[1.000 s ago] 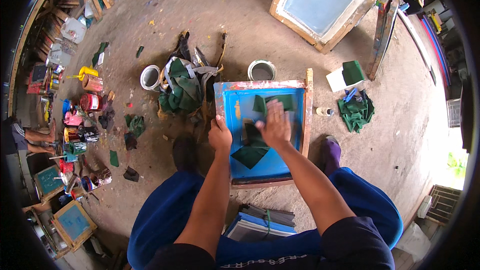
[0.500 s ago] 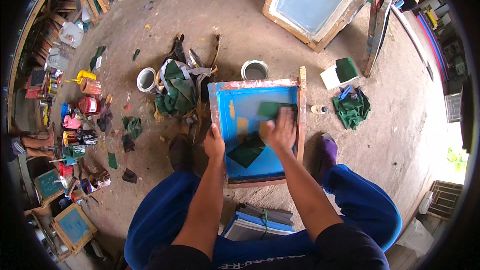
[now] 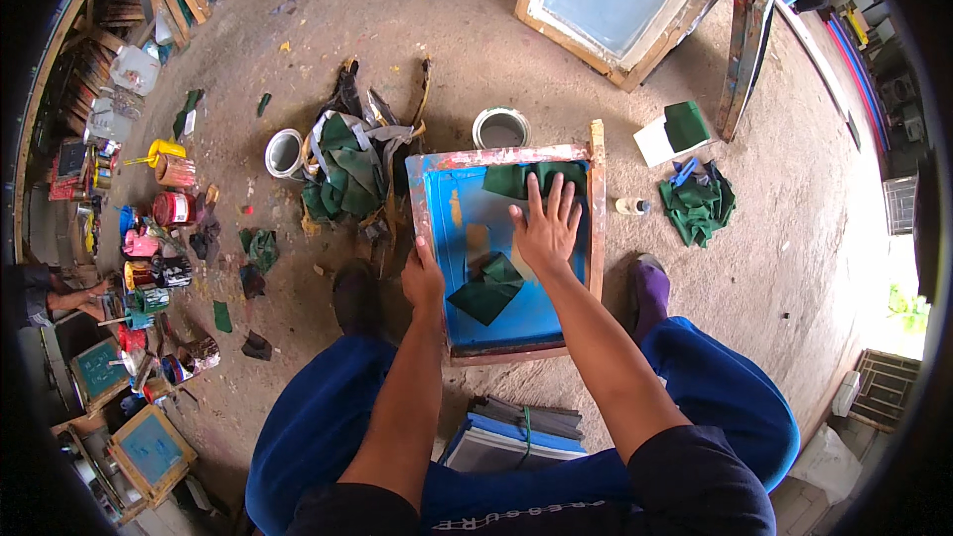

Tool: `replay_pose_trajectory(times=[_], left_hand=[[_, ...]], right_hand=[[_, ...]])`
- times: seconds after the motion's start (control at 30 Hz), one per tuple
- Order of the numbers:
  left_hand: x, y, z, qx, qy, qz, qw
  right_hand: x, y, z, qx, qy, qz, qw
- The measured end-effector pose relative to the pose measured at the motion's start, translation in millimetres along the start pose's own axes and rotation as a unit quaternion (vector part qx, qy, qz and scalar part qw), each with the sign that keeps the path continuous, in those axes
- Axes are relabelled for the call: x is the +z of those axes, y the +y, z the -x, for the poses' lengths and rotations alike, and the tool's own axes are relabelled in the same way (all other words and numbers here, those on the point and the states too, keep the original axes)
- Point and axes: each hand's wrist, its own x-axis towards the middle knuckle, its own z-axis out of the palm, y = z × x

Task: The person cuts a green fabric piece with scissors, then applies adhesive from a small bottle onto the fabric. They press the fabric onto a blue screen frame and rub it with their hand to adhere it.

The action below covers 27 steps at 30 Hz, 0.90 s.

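A wooden silk-screen frame [image 3: 596,248] with blue mesh lies in front of me between my feet. My left hand [image 3: 424,278] grips its left bar, thumb on top and fingers curled round the outer side. Inside the frame, my right hand [image 3: 548,233] is spread flat, its fingertips resting on a dark green cloth piece [image 3: 504,181] near the far bar. Part of that cloth is hidden under the fingers. A second dark green cloth [image 3: 486,298] lies crumpled on the mesh nearer to me, touched by neither hand.
Open tins [image 3: 501,127] and a green cloth heap [image 3: 347,169] lie beyond the frame. To its right are a small bottle [image 3: 632,205] and more green cloth [image 3: 698,208]. Paint pots [image 3: 175,208] line the left. A large screen [image 3: 611,0] stands at the back.
My right hand has slowed from a blur to a clear view, its fingers now spread over the far cloth, which has shifted up and left. My left hand keeps its grip.
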Motion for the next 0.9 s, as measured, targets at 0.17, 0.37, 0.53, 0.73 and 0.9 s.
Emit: replay_pose_trajectory(times=[0.17, 0.37, 0.53, 0.73, 0.9], left_hand=[[-6.2, -23.0, 6.7, 0.040, -0.010, 0.015, 0.999], [-2.0, -42.8, 38.8, 0.033, 0.042, -0.037, 0.998], [2.8, -39.0, 39.3, -0.011, 0.054, -0.095, 0.994], [4.8, -48.3, 39.7, 0.027, 0.076, -0.085, 0.993], [1.8, -41.4, 43.4, -0.010, 0.067, -0.116, 0.991]], right_hand=[[3.6, -5.5, 104.9, -0.301, -0.114, -0.040, 0.946], [34.8, 13.0, 105.2, -0.117, -0.038, 0.002, 0.992], [30.8, -26.2, 111.5, -0.076, -0.029, 0.066, 0.994], [45.1, -36.3, 109.5, -0.210, -0.108, -0.056, 0.970], [27.2, 8.7, 116.4, -0.308, -0.177, 0.134, 0.925]])
